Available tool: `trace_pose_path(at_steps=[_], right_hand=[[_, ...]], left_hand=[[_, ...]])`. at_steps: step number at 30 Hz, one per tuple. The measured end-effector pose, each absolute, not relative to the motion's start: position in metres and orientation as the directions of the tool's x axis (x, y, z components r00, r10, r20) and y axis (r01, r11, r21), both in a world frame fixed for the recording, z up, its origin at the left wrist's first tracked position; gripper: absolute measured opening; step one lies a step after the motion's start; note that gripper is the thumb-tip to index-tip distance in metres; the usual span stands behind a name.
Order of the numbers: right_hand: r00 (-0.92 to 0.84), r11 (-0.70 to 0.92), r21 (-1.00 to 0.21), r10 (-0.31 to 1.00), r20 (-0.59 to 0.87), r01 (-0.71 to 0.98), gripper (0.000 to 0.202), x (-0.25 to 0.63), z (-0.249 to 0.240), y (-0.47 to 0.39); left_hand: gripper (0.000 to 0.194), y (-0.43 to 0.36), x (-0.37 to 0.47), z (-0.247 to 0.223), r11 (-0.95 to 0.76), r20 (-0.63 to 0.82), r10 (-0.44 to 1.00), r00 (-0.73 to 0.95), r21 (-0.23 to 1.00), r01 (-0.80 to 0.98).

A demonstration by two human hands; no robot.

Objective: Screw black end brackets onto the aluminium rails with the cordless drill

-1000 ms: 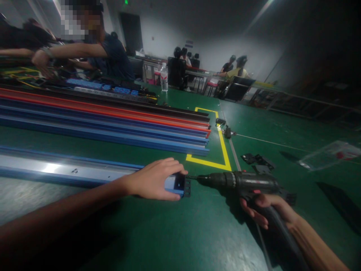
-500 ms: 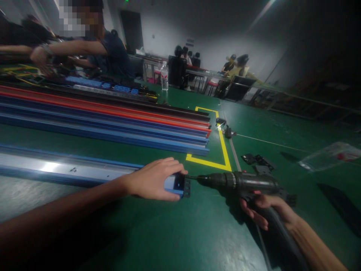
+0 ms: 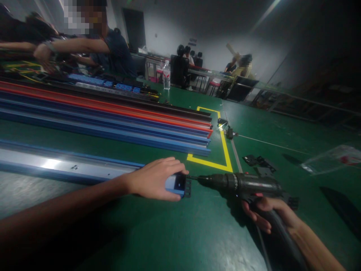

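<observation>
Bracing the blue rail [image 3: 93,169] on the table [image 3: 158,233], your left hand [image 3: 153,180] spans its end, thumb and fingers parted across its width, probably to resist the drill [image 3: 256,183]. Your right hand [image 3: 272,210] curls round the handle, aiming the bit [image 3: 193,177] at the black end piece [image 3: 188,188].

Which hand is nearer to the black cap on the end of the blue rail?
The left hand: it grips the rail right beside the cap. The right hand is farther off to the right, holding the drill.
</observation>
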State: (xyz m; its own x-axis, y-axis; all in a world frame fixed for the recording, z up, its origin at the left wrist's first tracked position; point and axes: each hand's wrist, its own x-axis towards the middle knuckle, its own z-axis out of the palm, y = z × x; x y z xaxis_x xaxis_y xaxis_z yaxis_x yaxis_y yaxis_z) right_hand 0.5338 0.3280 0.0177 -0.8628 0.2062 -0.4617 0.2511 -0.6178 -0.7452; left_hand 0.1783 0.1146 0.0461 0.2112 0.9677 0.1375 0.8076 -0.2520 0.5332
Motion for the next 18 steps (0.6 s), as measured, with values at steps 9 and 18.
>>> trace_pose_path(at_steps=[9,18], right_hand=[[-0.855,-0.622,-0.734,0.195,-0.481,0.272,0.031,0.5348,0.0156,0.3294],[-0.863,-0.612,-0.745,0.194,-0.466,0.265,0.030,0.5357,0.0137,0.3314]], left_hand=[[0.059,0.1146,0.1787,0.0455,-0.260,0.148,0.966,0.214,0.524,0.811],[0.060,0.1147,0.1781,0.0451,-0.252,0.139,0.968,0.211,0.528,0.811]])
